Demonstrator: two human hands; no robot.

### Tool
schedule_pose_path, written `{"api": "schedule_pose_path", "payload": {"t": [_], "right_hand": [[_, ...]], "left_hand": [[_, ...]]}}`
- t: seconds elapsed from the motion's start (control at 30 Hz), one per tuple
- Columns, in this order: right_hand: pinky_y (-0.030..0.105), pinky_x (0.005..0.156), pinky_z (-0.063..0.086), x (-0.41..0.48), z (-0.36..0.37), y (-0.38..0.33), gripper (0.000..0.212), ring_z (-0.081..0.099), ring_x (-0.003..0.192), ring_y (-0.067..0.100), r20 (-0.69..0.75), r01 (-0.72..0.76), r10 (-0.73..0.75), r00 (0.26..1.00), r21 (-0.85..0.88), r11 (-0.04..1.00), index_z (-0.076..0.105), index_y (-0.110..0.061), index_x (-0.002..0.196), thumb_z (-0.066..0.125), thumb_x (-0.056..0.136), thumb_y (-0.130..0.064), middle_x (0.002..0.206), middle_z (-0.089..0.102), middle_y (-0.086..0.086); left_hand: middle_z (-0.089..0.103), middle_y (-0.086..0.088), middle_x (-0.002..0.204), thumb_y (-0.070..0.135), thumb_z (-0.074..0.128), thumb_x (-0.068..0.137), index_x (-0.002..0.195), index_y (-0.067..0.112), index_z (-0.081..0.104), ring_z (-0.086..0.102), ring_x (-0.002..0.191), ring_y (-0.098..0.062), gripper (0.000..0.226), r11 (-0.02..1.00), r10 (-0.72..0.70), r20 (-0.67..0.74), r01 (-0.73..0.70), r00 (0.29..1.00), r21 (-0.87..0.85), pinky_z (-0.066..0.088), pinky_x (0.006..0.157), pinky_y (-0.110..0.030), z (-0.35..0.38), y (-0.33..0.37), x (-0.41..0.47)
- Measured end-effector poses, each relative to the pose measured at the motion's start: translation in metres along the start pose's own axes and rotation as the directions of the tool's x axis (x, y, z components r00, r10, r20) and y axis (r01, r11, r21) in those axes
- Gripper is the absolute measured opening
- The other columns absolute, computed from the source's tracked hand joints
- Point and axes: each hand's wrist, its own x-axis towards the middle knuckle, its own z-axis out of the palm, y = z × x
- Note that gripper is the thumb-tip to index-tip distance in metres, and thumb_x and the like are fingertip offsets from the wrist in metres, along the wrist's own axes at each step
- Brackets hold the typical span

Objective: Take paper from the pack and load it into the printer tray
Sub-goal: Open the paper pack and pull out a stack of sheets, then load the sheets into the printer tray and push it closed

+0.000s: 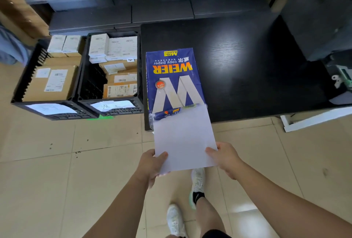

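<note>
Right now, both hands are gripping one stack of white sheets at the pack's open mouth.

Left hand (152,163): clamping the near left corner of the paper (183,138), thumb lying on top, fingers tucked underneath.

Right hand (225,158): pinching the near right edge of the same stack, thumb resting on the top sheet.

Paper: sticking out of the torn near end of the pack (173,81), its far part sitting inside the wrapper, its near part hanging past the table edge over the floor.

Pack: blue wrapper, lying flat on the near left corner of the black table (247,62).

Printer (341,77): showing partly at the far right edge, well apart from the paper.

Crates (76,77): two black ones standing on the floor left of the table, holding cardboard parcels.
</note>
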Motion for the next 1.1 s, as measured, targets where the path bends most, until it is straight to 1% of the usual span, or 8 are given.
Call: {"api": "schedule_pose_path", "payload": {"t": [0.27, 0.4, 0.47, 0.57, 0.7, 0.77, 0.97, 1.1], "right_hand": [[0.029, 0.063, 0.052, -0.053, 0.005, 0.033, 0.011, 0.065, 0.072, 0.012, -0.021, -0.017, 0.017, 1.0, 0.003, 1.0, 0.07, -0.017, 0.086, 0.061, 0.092, -0.014, 0.087, 0.072, -0.004], [0.035, 0.074, 0.056, -0.078, -0.001, 0.042, 0.015, 0.073, 0.087, 0.025, -0.026, -0.022, 0.021, 0.999, -0.003, 1.0, 0.074, -0.01, 0.096, 0.062, 0.09, -0.017, 0.095, 0.078, 0.005], [0.034, 0.074, 0.055, -0.09, -0.005, 0.043, 0.016, 0.074, 0.091, 0.027, -0.015, -0.016, 0.016, 1.0, -0.008, 1.0, 0.074, -0.009, 0.095, 0.061, 0.089, -0.016, 0.096, 0.078, 0.006], [0.032, 0.069, 0.053, -0.104, -0.015, 0.046, 0.018, 0.073, 0.081, 0.026, -0.015, -0.003, 0.003, 1.0, -0.018, 1.0, 0.074, -0.005, 0.095, 0.061, 0.088, -0.016, 0.095, 0.078, 0.012], [0.029, 0.066, 0.055, -0.125, -0.037, 0.047, 0.013, 0.075, 0.082, 0.022, -0.022, 0.039, -0.039, 0.999, -0.015, 0.999, 0.075, -0.012, 0.089, 0.062, 0.091, -0.015, 0.09, 0.079, 0.003], [0.026, 0.063, 0.055, -0.136, -0.05, 0.046, 0.014, 0.074, 0.08, 0.016, -0.02, 0.058, -0.058, 0.998, 0.011, 0.998, 0.075, -0.015, 0.089, 0.061, 0.092, -0.014, 0.089, 0.079, -0.001], [0.029, 0.067, 0.056, -0.165, -0.107, 0.042, 0.016, 0.072, 0.085, 0.016, -0.106, 0.109, -0.095, 0.99, 0.126, 0.986, 0.074, -0.017, 0.094, 0.059, 0.093, -0.017, 0.093, 0.077, -0.004], [0.036, 0.08, 0.057, -0.18, -0.154, 0.04, 0.016, 0.07, 0.09, 0.017, -0.232, 0.163, -0.112, 0.966, 0.212, 0.964, 0.073, -0.018, 0.097, 0.058, 0.093, -0.02, 0.097, 0.075, -0.004]], "left_hand": [[0.066, -0.02, 0.119, 0.009, 0.064, 0.093, 0.118, -0.002, 0.058, 0.068, 0.087, -0.032, 0.028, 0.999, -0.005, 0.08, 0.001, 0.997, 0.041, 0.057, 0.052, -0.029, -0.013, -0.021, -0.049], [0.067, -0.019, 0.117, 0.008, 0.061, 0.094, 0.117, -0.002, 0.059, 0.068, 0.088, -0.031, 0.025, 0.998, -0.007, 0.096, 0.001, 0.995, 0.063, 0.058, 0.052, -0.029, -0.013, -0.029, -0.076], [0.068, -0.019, 0.117, 0.008, 0.061, 0.094, 0.116, -0.002, 0.061, 0.068, 0.088, -0.032, 0.024, 0.998, 0.008, 0.103, -0.014, 0.995, 0.064, 0.058, 0.053, -0.029, -0.012, -0.032, -0.089], [0.069, -0.022, 0.114, 0.006, 0.06, 0.094, 0.114, -0.003, 0.062, 0.067, 0.081, -0.033, 0.022, 0.997, 0.034, 0.089, -0.04, 0.995, 0.064, 0.056, 0.051, -0.028, -0.008, -0.034, -0.11], [0.07, -0.023, 0.102, 0.001, 0.056, 0.094, 0.109, -0.003, 0.062, 0.062, 0.063, -0.03, 0.017, 0.991, 0.102, 0.107, -0.11, 0.989, 0.074, 0.051, 0.046, -0.026, 0.008, -0.032, -0.139], [0.071, -0.021, 0.103, 0.002, 0.056, 0.094, 0.107, 0.002, 0.064, 0.064, 0.067, -0.03, 0.015, 0.988, 0.127, 0.113, -0.136, 0.985, 0.075, 0.052, 0.048, -0.028, 0.019, -0.028, -0.15], [0.073, -0.018, 0.106, 0.011, 0.059, 0.086, 0.111, 0.008, 0.066, 0.067, 0.076, -0.032, 0.026, 0.957, 0.216, 0.183, -0.246, 0.959, 0.157, 0.055, 0.054, -0.033, 0.069, 0.008, -0.18], [0.074, -0.009, 0.098, 0.003, 0.051, 0.094, 0.111, 0.01, 0.067, 0.067, 0.075, -0.025, 0.024, 0.888, 0.308, 0.274, -0.379, 0.911, 0.26, 0.054, 0.049, -0.028, 0.121, 0.046, -0.185]]}}
